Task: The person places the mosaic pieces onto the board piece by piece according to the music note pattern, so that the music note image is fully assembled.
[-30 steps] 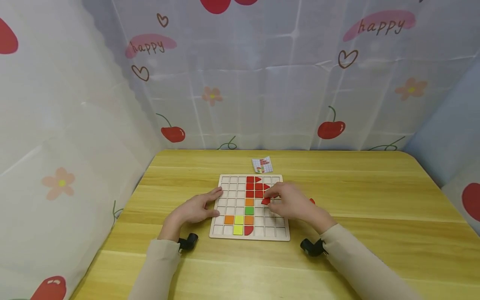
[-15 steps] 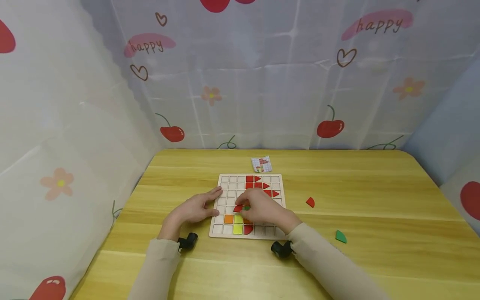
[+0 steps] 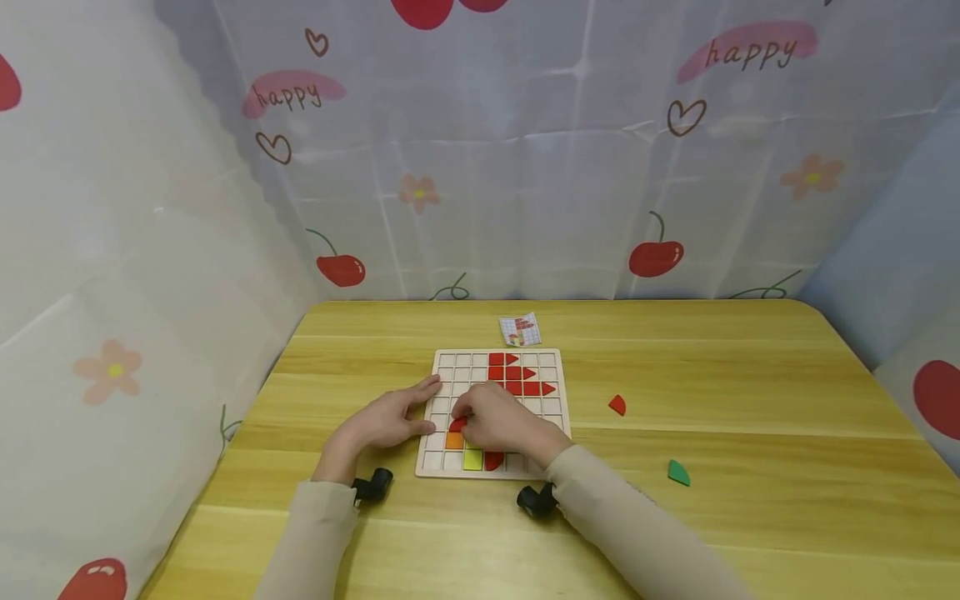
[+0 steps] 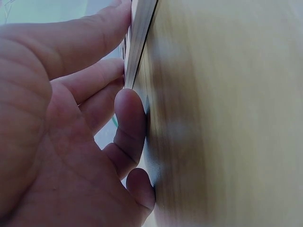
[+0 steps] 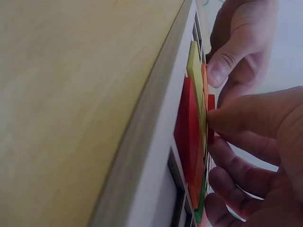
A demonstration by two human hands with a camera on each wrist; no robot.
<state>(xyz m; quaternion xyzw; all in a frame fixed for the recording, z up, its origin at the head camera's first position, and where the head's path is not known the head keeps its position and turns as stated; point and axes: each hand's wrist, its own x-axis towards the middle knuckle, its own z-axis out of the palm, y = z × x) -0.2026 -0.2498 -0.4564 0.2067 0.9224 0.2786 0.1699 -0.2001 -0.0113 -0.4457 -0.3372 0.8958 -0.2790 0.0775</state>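
A pale wooden grid board (image 3: 434,460) lies on the table, with red, orange and yellow tiles in its cells. My right hand (image 3: 498,421) is over the board's left half and pinches a red quarter-round tile (image 3: 458,425) between thumb and fingers. In the right wrist view that red tile (image 5: 211,106) stands close above the yellow tiles (image 5: 195,66); whether it sits in a cell I cannot tell. My left hand (image 3: 390,417) rests at the board's left edge, its fingers and thumb touching the rim. The right hand hides several middle cells.
A small printed pattern card (image 3: 521,330) lies behind the board. To the right of it are a loose red quarter-round tile (image 3: 617,406) and a green one (image 3: 678,472). A patterned curtain (image 3: 480,167) hangs beyond the table's back edge.
My right hand has moved left and toward me across the board with the red tile, from the right-hand cells to just above the orange tile. The left hand has stayed at the edge.
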